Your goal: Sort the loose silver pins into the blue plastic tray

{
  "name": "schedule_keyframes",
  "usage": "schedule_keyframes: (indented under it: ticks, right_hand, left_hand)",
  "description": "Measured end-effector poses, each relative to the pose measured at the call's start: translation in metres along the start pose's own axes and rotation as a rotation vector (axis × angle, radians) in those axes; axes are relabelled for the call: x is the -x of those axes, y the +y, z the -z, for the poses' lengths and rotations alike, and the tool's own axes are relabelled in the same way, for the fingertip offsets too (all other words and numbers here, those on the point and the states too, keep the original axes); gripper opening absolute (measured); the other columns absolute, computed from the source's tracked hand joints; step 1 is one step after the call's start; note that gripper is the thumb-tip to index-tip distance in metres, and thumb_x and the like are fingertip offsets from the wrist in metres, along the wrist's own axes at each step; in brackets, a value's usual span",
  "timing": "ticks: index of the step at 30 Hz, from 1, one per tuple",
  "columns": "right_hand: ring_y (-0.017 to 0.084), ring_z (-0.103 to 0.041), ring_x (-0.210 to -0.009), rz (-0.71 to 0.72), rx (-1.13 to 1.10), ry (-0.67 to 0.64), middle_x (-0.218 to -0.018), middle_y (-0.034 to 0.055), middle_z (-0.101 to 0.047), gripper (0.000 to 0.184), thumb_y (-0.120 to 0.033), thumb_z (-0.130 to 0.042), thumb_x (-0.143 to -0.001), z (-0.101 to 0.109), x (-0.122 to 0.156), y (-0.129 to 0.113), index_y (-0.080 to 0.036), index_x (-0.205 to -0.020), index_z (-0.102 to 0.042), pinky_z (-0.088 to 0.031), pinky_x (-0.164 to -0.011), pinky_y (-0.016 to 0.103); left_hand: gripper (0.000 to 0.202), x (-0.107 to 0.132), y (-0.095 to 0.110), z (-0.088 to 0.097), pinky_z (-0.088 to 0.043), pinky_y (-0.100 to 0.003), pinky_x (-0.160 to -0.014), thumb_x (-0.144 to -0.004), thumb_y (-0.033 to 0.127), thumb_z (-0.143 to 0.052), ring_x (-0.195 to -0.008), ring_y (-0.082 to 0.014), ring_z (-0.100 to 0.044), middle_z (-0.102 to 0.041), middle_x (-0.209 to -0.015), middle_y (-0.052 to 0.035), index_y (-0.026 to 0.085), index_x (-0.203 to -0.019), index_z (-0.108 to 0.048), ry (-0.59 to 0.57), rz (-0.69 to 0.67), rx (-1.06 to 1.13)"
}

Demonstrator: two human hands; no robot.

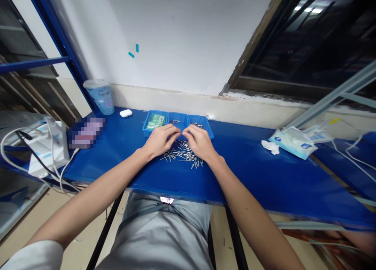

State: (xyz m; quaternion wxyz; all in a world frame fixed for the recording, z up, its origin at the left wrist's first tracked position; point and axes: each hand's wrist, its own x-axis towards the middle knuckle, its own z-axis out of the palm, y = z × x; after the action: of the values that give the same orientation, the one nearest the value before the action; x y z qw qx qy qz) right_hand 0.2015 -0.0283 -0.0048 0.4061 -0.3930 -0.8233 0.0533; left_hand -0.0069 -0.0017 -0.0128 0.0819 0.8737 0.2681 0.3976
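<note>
Rear wall: white painted plaster wall [188,35], with two small teal tape strips [133,51] stuck on it. A beige band [176,99] runs along its base. Upper right: a dark window with a brown frame [308,39]; a strip of ceiling light [308,8] is reflected in the glass. Left: a blue steel upright post [58,39] with a cross rail. A long glossy blue bench top [264,176] stands against the wall on black metal legs [105,227]. A grey aluminium rail [331,98] slants across at right. Beige floor [85,246] shows below.

left hand [160,140] | right hand [200,142] — fingertips meeting over metal pins [182,154] | blue table [264,176]
</note>
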Motion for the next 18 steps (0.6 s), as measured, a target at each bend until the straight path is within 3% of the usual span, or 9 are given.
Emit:
schedule_keyframes:
  ticks: [4, 7, 10, 14, 18]
  right_hand:
    - [0.018, -0.056, -0.069, -0.066, 0.068, -0.047, -0.074, 0.0021, -0.061, 0.033, -0.031, -0.044, -0.107, -0.005, 0.002, 0.001, -0.023, -0.077, -0.054, -0.040, -0.070, 0.032]
    - [0.019, -0.058, -0.073, -0.056, 0.098, -0.025, -0.078, 0.0037, -0.065, 0.034, -0.032, -0.044, -0.108, -0.003, 0.002, 0.002, -0.023, -0.078, -0.058, -0.040, -0.071, 0.032]
    - [0.020, -0.065, -0.084, -0.027, 0.066, 0.030, -0.091, 0.0060, -0.073, 0.029, -0.030, -0.046, -0.108, -0.001, 0.001, 0.002, -0.022, -0.088, -0.067, -0.045, -0.078, 0.033]
    - [0.021, -0.069, -0.085, -0.008, 0.015, 0.096, -0.092, 0.0056, -0.076, 0.022, -0.030, -0.056, -0.104, 0.003, -0.002, 0.002, -0.023, -0.089, -0.070, -0.050, -0.080, 0.036]
    - [0.022, -0.070, -0.088, 0.050, 0.050, 0.268, -0.093, 0.0067, -0.075, 0.023, -0.029, -0.053, -0.106, 0.015, 0.000, 0.000, -0.024, -0.090, -0.068, -0.055, -0.081, 0.038]
  left_hand:
    - [0.025, 0.000, 0.003, 0.000, -0.050, -0.031, -0.076, -0.108, 0.029, -0.048, -0.081, -0.0178, -0.064, -0.070, -0.094, -0.0075, 0.018, -0.102, -0.070, -0.033, -0.019, -0.002]
    - [0.025, -0.001, 0.003, 0.001, -0.050, -0.031, -0.077, -0.107, 0.032, -0.050, -0.080, -0.0177, -0.064, -0.071, -0.091, -0.0064, 0.018, -0.099, -0.070, -0.022, 0.008, 0.014]
    - [0.024, -0.002, 0.001, 0.001, -0.050, -0.031, -0.077, -0.106, 0.032, -0.052, -0.080, -0.0178, -0.065, -0.072, -0.090, -0.0055, 0.019, -0.098, -0.070, 0.014, 0.054, 0.025]
    - [0.023, -0.002, -0.001, 0.002, -0.050, -0.032, -0.078, -0.106, 0.030, -0.052, -0.082, -0.0184, -0.067, -0.074, -0.092, -0.0060, 0.019, -0.098, -0.070, 0.046, 0.070, 0.014]
    - [0.025, -0.001, 0.000, 0.006, -0.051, -0.033, -0.080, -0.106, 0.030, -0.050, -0.084, -0.0190, -0.068, -0.076, -0.095, -0.0074, 0.019, -0.099, -0.071, 0.105, 0.077, -0.002]
